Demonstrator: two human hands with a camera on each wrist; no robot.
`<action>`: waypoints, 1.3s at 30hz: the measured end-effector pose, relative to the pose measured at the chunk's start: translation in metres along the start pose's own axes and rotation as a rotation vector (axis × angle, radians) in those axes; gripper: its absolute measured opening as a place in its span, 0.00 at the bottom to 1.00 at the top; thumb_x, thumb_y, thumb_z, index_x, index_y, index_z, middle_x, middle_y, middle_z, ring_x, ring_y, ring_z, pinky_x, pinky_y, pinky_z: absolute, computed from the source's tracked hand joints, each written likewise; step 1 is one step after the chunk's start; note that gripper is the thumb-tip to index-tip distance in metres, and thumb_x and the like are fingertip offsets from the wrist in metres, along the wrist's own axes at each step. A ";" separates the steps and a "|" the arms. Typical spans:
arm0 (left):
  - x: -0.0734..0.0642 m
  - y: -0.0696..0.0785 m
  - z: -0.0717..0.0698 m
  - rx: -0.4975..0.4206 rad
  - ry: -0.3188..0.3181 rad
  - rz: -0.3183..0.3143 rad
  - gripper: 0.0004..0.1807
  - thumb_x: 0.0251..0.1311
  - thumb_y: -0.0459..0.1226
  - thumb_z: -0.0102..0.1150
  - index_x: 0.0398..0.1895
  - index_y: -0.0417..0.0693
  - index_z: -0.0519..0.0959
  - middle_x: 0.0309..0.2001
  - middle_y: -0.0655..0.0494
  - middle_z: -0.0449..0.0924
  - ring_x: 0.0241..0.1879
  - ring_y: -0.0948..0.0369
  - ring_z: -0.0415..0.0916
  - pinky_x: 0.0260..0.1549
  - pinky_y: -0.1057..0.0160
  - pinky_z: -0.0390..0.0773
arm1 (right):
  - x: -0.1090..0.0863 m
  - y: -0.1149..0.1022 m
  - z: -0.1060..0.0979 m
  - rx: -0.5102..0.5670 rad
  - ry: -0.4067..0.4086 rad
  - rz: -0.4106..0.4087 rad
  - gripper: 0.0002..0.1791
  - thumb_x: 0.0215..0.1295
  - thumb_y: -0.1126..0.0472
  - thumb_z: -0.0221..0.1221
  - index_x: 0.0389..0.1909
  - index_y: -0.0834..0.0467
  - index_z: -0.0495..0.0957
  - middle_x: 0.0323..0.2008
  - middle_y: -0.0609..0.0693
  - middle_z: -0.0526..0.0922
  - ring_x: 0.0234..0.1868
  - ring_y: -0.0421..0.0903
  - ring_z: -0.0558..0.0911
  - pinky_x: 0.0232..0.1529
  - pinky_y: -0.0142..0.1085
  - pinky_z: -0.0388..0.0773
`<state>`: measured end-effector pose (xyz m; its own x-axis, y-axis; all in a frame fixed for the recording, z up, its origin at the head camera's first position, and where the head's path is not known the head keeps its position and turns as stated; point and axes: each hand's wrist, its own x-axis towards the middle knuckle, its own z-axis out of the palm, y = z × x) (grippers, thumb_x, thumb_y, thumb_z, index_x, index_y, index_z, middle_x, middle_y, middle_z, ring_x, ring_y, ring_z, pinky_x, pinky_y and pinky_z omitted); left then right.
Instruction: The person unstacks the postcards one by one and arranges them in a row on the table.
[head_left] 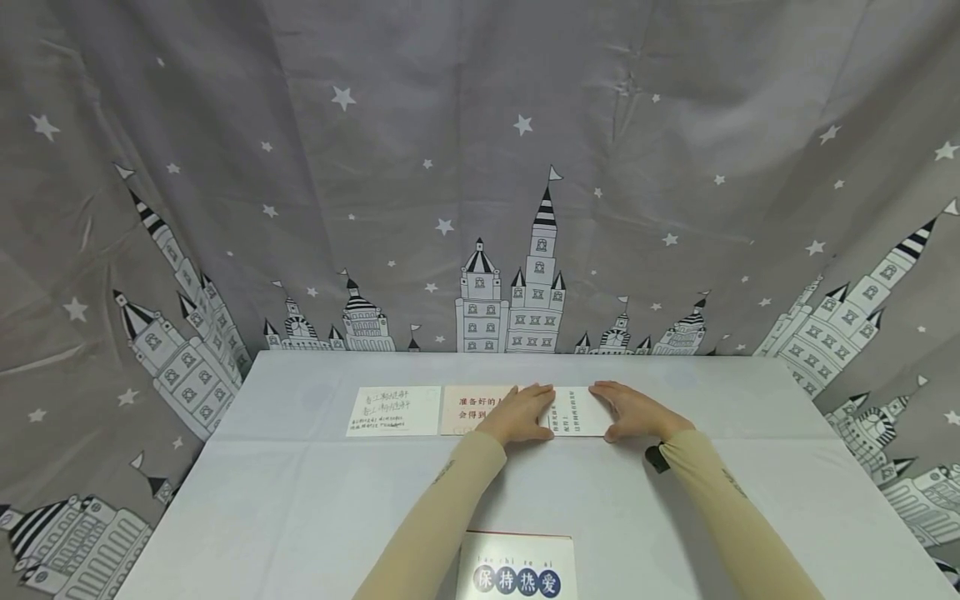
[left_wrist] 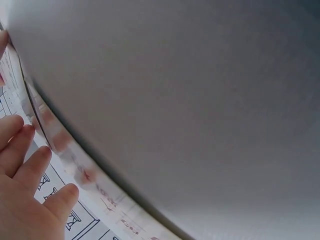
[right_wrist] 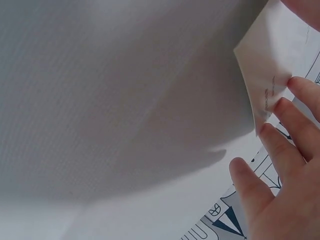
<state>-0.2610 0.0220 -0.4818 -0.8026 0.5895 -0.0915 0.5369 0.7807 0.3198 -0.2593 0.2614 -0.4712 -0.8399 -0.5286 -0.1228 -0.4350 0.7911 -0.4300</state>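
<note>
Three flat cards lie side by side in a row on the white table. The right-hand card (head_left: pixel 576 412) is white with vertical dark lettering, and both hands are at its ends. My left hand (head_left: pixel 520 414) touches its left end, fingers at the far edge and thumb near the near edge. My right hand (head_left: pixel 641 414) touches the right end with spread fingers; in the right wrist view its fingertips meet the edge of the card (right_wrist: pixel 270 80). The middle card (head_left: pixel 468 400), cream with red lettering, is partly hidden under the left hand and forearm.
The left card (head_left: pixel 393 411) is white with handwritten lines. Near the front edge lies a white card or booklet (head_left: pixel 517 550) with blue round characters, cut off by the frame. A grey curtain (head_left: pixel 480 125) with castles and stars hangs behind the white table (head_left: pixel 300 500).
</note>
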 end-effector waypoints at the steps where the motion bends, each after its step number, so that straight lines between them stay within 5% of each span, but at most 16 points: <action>1: 0.000 0.000 0.000 0.003 -0.003 -0.002 0.39 0.55 0.48 0.65 0.69 0.45 0.65 0.70 0.55 0.60 0.70 0.56 0.54 0.68 0.49 0.50 | 0.000 0.000 0.000 0.000 -0.003 -0.002 0.47 0.38 0.65 0.67 0.64 0.74 0.62 0.65 0.72 0.61 0.66 0.68 0.59 0.66 0.58 0.55; 15: 0.002 0.001 0.003 0.021 -0.001 -0.003 0.37 0.57 0.48 0.64 0.69 0.46 0.66 0.70 0.56 0.60 0.70 0.56 0.54 0.68 0.49 0.51 | 0.000 -0.002 -0.001 0.013 -0.032 0.030 0.48 0.40 0.66 0.68 0.66 0.73 0.59 0.67 0.72 0.58 0.67 0.68 0.56 0.67 0.58 0.52; 39: -0.003 0.010 0.000 0.013 -0.001 0.006 0.37 0.56 0.48 0.64 0.69 0.48 0.66 0.71 0.57 0.59 0.70 0.57 0.53 0.68 0.50 0.50 | -0.006 -0.005 0.002 -0.016 0.034 0.004 0.45 0.44 0.64 0.69 0.65 0.72 0.62 0.67 0.71 0.59 0.67 0.68 0.57 0.66 0.59 0.54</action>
<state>-0.2531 0.0282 -0.4785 -0.7988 0.5947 -0.0908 0.5455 0.7796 0.3077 -0.2514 0.2604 -0.4697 -0.8520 -0.5150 -0.0940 -0.4366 0.7982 -0.4150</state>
